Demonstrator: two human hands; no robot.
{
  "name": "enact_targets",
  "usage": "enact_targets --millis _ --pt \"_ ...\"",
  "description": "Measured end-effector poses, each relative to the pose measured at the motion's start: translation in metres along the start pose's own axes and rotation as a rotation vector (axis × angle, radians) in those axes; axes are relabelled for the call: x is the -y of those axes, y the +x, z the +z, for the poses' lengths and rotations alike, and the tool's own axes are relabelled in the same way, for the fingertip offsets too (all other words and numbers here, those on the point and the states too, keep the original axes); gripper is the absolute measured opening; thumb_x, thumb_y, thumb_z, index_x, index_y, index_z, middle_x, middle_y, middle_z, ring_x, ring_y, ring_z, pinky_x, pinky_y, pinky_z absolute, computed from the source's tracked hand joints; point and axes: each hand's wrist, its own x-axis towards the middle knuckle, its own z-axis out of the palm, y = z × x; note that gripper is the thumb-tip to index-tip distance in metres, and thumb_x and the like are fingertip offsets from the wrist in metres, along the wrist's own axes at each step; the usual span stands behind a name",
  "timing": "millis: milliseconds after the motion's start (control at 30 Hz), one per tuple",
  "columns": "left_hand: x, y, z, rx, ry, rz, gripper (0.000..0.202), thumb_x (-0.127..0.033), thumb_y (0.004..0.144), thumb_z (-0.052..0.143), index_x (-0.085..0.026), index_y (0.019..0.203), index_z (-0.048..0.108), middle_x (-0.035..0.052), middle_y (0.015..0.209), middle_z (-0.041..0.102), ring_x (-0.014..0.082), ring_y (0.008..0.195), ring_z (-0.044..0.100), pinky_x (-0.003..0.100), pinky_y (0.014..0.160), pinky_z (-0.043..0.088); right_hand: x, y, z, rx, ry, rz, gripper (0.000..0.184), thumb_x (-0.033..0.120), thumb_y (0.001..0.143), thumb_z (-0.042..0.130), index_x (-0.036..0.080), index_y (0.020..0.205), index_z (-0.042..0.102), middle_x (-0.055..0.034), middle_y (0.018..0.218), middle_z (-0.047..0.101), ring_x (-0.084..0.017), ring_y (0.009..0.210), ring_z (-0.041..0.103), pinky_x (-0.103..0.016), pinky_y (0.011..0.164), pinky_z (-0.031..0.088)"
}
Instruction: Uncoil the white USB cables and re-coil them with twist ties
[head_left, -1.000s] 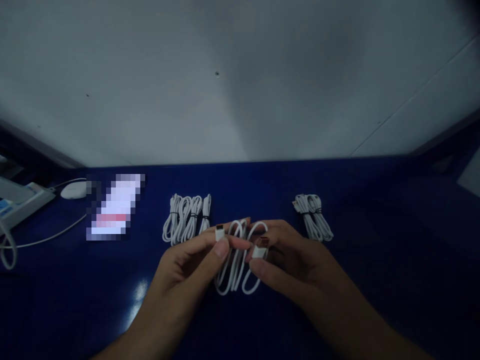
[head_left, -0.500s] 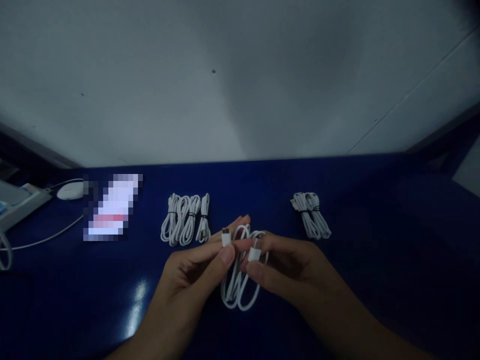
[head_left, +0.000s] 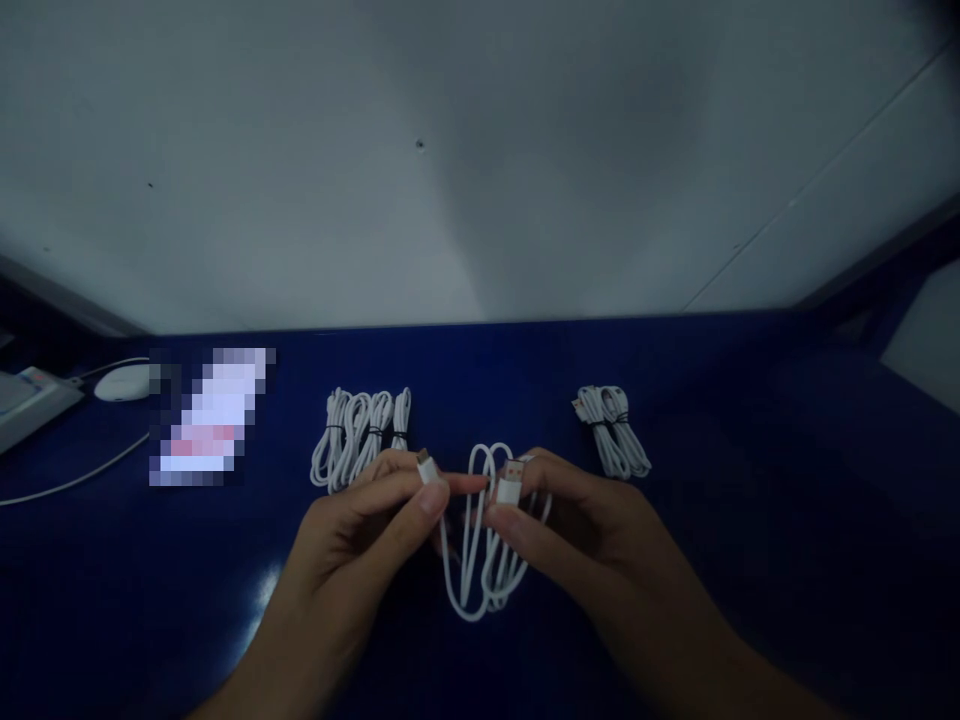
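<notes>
A loose white USB cable hangs in loops between my two hands above the dark blue table. My left hand pinches the cable's small plug end between thumb and forefinger. My right hand pinches the wider USB plug the same way. The loops droop down to the table between my wrists.
A row of tied white cable bundles lies behind my left hand. One more tied bundle lies behind my right hand. A blurred-out patch, a white mouse with its cord, and a flat device sit at far left. A grey wall stands behind.
Both hands have drawn slightly apart and toward me. The cable's loops have slackened and hang longer between them. The view has shifted a little to the right.
</notes>
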Motion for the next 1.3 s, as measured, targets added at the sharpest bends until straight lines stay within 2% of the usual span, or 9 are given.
enact_targets --millis 100,233,367,567,700,800,900,1033,1300 --pt "-0.001 -0.001 0.002 -0.003 -0.045 -0.037 0.027 -0.051 0.103 0.075 -0.029 0.112 0.088 0.0045 0.092 0.076 0.0249 0.093 0.074 0.037 0.085 0.06 0.001 -0.001 -0.001 0.031 0.015 -0.02 0.024 0.042 0.105 0.073 0.025 0.089 0.075 0.0008 0.089 0.062 -0.016 0.081 0.057 -0.03 0.075 0.047" --pt "0.005 -0.001 0.002 -0.079 -0.14 -0.015 0.024 -0.043 0.101 0.081 -0.03 0.121 0.085 0.0014 0.086 0.08 0.0222 0.09 0.079 0.034 0.091 0.062 0.0 -0.003 -0.002 0.02 -0.082 -0.048 0.023 0.044 0.107 0.07 0.026 0.096 0.079 -0.0024 0.092 0.065 -0.019 0.084 0.06 -0.033 0.075 0.048" --pt "0.006 0.001 0.0 -0.03 -0.214 -0.004 0.024 -0.038 0.103 0.08 -0.031 0.126 0.082 0.0006 0.087 0.085 0.0167 0.077 0.081 0.027 0.082 0.064 -0.001 -0.003 -0.003 0.033 -0.145 -0.091 0.022 0.04 0.109 0.066 0.026 0.095 0.076 -0.0021 0.092 0.063 -0.019 0.086 0.06 -0.033 0.077 0.048" --pt "-0.003 0.001 0.002 0.053 -0.286 -0.017 0.01 -0.032 0.1 0.083 -0.024 0.093 0.083 0.0022 0.084 0.086 0.0151 0.073 0.08 0.022 0.076 0.064 0.007 -0.003 -0.005 0.09 -0.052 -0.039 0.019 0.042 0.109 0.068 0.027 0.103 0.077 -0.0042 0.107 0.065 -0.022 0.099 0.064 -0.037 0.088 0.055" --pt "-0.005 0.0 0.004 0.061 -0.25 -0.025 0.006 -0.028 0.097 0.086 -0.024 0.092 0.086 0.0024 0.082 0.085 0.016 0.076 0.08 0.022 0.078 0.066 0.01 -0.003 -0.003 0.15 0.109 -0.002 0.015 0.04 0.109 0.07 0.03 0.106 0.082 -0.0039 0.123 0.069 -0.024 0.112 0.067 -0.042 0.1 0.056" --pt "-0.006 0.001 0.005 0.077 -0.216 -0.057 0.005 -0.028 0.096 0.086 -0.024 0.093 0.089 0.0035 0.084 0.085 0.017 0.08 0.08 0.024 0.082 0.067 0.007 -0.003 -0.001 0.13 0.125 -0.009 0.02 0.038 0.111 0.067 0.027 0.1 0.08 -0.0044 0.117 0.074 -0.024 0.11 0.069 -0.043 0.101 0.055" --pt "-0.006 0.003 0.006 0.086 -0.212 -0.088 0.007 -0.03 0.096 0.087 -0.025 0.097 0.091 0.0046 0.086 0.086 0.0176 0.08 0.081 0.025 0.083 0.068 0.005 -0.005 0.0 0.11 0.082 0.002 0.027 0.039 0.111 0.065 0.024 0.09 0.074 -0.0046 0.112 0.074 -0.026 0.111 0.069 -0.043 0.099 0.055" --pt "-0.004 0.005 0.005 0.129 -0.233 -0.119 0.011 -0.032 0.098 0.086 -0.026 0.104 0.092 0.0051 0.09 0.087 0.018 0.083 0.083 0.025 0.086 0.068 0.005 -0.008 -0.001 0.116 -0.067 0.007 0.032 0.043 0.116 0.055 0.026 0.095 0.071 -0.0029 0.116 0.072 -0.024 0.118 0.066 -0.043 0.106 0.051" --pt "0.003 0.006 0.0 0.191 -0.221 -0.062 0.013 -0.028 0.103 0.081 -0.027 0.11 0.092 0.003 0.093 0.085 0.0146 0.089 0.081 0.017 0.081 0.065 0.003 -0.006 -0.002 0.123 -0.102 -0.083 0.04 0.038 0.12 0.044 0.023 0.094 0.071 -0.0023 0.105 0.07 -0.02 0.108 0.064 -0.036 0.102 0.048"
